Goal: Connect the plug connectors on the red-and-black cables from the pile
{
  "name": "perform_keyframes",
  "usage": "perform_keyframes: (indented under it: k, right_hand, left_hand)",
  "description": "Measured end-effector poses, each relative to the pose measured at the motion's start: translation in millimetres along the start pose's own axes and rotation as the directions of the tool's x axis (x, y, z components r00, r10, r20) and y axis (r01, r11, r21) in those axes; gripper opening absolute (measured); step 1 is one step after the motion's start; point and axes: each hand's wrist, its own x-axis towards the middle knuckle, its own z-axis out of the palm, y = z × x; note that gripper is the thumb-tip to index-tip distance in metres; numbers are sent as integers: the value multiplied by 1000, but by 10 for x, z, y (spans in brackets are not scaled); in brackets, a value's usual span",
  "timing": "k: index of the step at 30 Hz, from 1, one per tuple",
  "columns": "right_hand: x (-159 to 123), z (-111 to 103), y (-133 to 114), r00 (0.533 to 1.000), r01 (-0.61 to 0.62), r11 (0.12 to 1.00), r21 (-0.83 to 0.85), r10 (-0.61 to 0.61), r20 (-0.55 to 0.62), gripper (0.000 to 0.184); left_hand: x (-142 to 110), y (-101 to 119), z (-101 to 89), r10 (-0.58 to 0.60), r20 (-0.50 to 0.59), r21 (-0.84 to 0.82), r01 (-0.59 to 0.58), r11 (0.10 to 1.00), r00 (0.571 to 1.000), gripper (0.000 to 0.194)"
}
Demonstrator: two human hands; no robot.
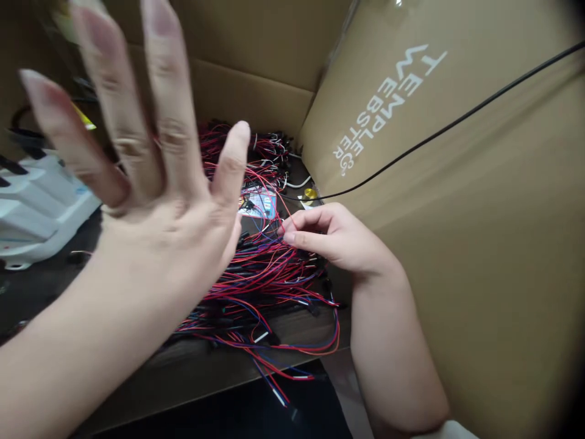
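Note:
Raised close to the camera, my left hand has its fingers spread, with nothing in it. My right hand pinches a thin red wire between thumb and fingertips, just above the near pile. That pile of red, blue and black wires lies across the dark table, some ends hanging over its front edge; my left hand and forearm hide part of it. Behind it lies a second wire bundle with white ties. A printed blue-and-white card sits between the two bundles.
A cardboard box with white lettering walls off the right side. Across it runs a black cable. More cardboard stands at the back. A small yellow roll rests near the corner; a white device stands at left.

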Motion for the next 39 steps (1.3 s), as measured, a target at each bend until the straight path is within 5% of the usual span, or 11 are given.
perform_keyframes:
  k: [3, 6, 8, 10, 15, 20, 26, 34, 39]
  right_hand:
    - [1, -23, -2, 991, 127, 991, -37, -126, 34, 15]
    - [20, -40, 39, 981, 189, 981, -30, -188, 38, 16]
    - [43, -52, 87, 979, 200, 980, -20, -199, 42, 19]
    - [64, -60, 128, 979, 201, 979, -42, -200, 33, 21]
    - [16, -33, 79, 948, 249, 892, -377, -305, -96, 10]
    - [-116, -30, -53, 937, 133, 720, -681, -316, -150, 9]
    - [-159, -143, -68, 936, 333, 803, -494, -345, 71, 22]
    - [-86, -59, 12, 899, 365, 818, -446, -434, -61, 18]
    - [-78, -26, 20, 907, 333, 868, -369, -402, -126, 24]
  left_hand:
    - [64, 25, 109, 258, 72, 97, -264, 960, 963, 72]
    - [208, -180, 372, 520, 221, -104, -510, 854, 825, 60]
    - [328, -334, 542, 610, 422, -287, -539, 792, 671, 49]
    - [433, -448, 647, 614, 500, -415, -453, 789, 611, 42]
    - [528, -550, 616, 600, 488, -439, -415, 796, 634, 23]
    - [489, -536, 527, 622, 444, -413, -469, 781, 645, 19]
    - [432, -651, 579, 718, 384, -500, -522, 691, 581, 27]
    - [264, -684, 648, 742, 396, -559, -499, 662, 541, 30]
    - [271, -706, 625, 744, 368, -535, -527, 660, 558, 27]
